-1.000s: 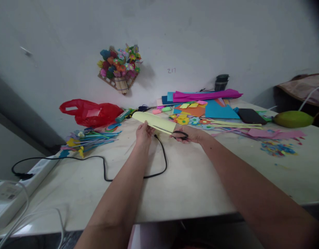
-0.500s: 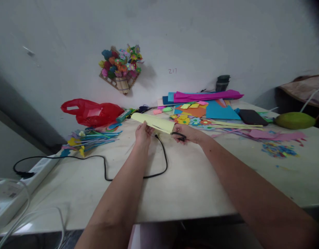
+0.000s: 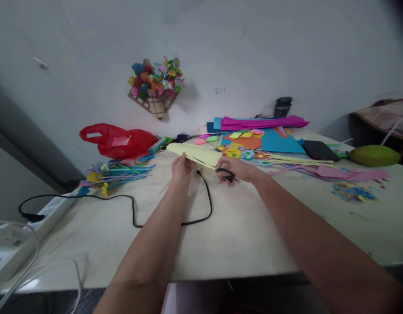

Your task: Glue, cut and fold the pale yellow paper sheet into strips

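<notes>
My left hand [image 3: 180,168] pinches the near edge of a pale yellow paper sheet [image 3: 194,153], holding it above the table. My right hand [image 3: 235,169] grips black-handled scissors [image 3: 225,173], whose blades are in the sheet's right end. Both hands are closed on what they hold. A black cable [image 3: 206,203] runs across the table just beneath the hands.
On the pale table [image 3: 240,226] lie coloured paper sheets [image 3: 256,131], paper flowers [image 3: 245,152], cut strips and scraps [image 3: 352,192], a red plastic bag [image 3: 119,141], flower stems [image 3: 112,174], a dark phone [image 3: 319,150], a green fruit [image 3: 373,155] and a power strip [image 3: 27,231]. A flower bouquet [image 3: 155,87] hangs on the wall.
The scissors have worked slightly further along the yellow sheet. Both hands stay nearly in place; the view shifted a little.
</notes>
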`<state>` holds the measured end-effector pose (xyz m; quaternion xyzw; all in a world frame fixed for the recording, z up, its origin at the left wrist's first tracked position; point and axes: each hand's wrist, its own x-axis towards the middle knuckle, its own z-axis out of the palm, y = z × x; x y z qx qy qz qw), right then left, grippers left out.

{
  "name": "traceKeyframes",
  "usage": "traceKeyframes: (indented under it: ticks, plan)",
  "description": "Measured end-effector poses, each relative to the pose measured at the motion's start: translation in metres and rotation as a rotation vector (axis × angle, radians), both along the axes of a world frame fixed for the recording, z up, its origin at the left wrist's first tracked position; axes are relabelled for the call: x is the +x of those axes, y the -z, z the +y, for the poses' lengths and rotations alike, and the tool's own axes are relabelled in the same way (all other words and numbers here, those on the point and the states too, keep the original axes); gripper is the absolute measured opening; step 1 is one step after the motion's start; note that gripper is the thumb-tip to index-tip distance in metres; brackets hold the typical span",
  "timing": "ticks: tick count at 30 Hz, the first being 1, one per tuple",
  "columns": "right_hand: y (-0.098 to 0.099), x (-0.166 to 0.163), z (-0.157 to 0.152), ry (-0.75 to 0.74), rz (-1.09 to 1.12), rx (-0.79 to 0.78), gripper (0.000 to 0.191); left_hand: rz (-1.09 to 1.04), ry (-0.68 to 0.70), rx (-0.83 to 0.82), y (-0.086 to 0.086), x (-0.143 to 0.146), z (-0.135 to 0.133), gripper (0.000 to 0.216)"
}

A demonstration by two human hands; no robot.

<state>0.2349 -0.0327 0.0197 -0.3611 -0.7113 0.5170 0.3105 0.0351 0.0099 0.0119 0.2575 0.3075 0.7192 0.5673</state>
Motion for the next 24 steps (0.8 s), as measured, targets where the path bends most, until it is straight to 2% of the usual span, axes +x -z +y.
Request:
traceKeyframes:
  ticks: [8, 17, 22, 24]
  plan:
    - [-0.0024, 0.0059, 0.0003, -0.088, 0.005, -0.059, 0.034, 0.008, 0.0, -0.003, -0.0014, 0.0013, -0.0007, 0.012]
    - [-0.0065, 0.006, -0.0017, -0.038, 0.027, -0.073, 0.045, -0.001, -0.01, 0.005, -0.0004, 0.0012, -0.0004, 0.015]
    - [-0.0023, 0.0037, 0.0006, -0.075, 0.005, -0.118, 0.019, 0.004, 0.003, 0.015, -0.0011, 0.0021, -0.0014, 0.014]
    - [-0.0017, 0.0022, 0.0005, -0.093, -0.047, -0.118, 0.015, 0.009, 0.004, 0.012, -0.0013, 0.0032, -0.002, 0.016]
